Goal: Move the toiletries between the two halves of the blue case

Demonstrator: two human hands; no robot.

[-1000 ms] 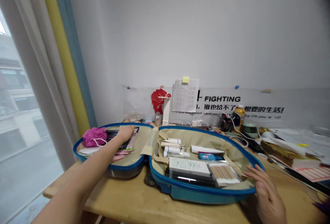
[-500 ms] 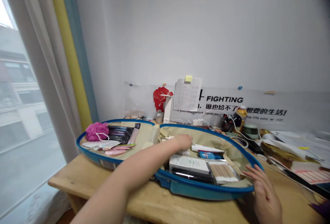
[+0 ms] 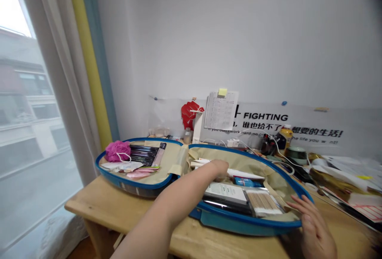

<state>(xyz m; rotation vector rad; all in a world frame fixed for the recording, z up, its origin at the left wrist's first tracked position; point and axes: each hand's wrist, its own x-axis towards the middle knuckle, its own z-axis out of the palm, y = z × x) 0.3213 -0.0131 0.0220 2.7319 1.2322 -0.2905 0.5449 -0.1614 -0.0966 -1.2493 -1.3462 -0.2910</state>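
A blue-rimmed clamshell case (image 3: 253,227) with beige lining lies unfolded on the wooden table. My left hand (image 3: 220,169) reaches down into its right half, among white packets and beside a white tube (image 3: 243,173); its fingers are hidden. My right hand (image 3: 316,227) grips the right end of the rim, fingers hooked over the edge and thumb outside. Near my left hand lie a blue packet (image 3: 247,182), a white box (image 3: 228,192) and a clear pack of cotton swabs (image 3: 264,202). The left half holds a pink bath puff (image 3: 117,151) and dark packaged sticks (image 3: 145,154).
Bottles, including a yellow one (image 3: 285,136), cables and a green jar (image 3: 297,154) stand behind the case. Papers (image 3: 349,167) clutter the table's right side. A window with curtains (image 3: 56,72) is at left, and a poster (image 3: 265,121) hangs on the wall.
The whole view has shifted slightly, so the case and hands appear farther right. My left hand stays inside the right half; my right hand stays at the rim.
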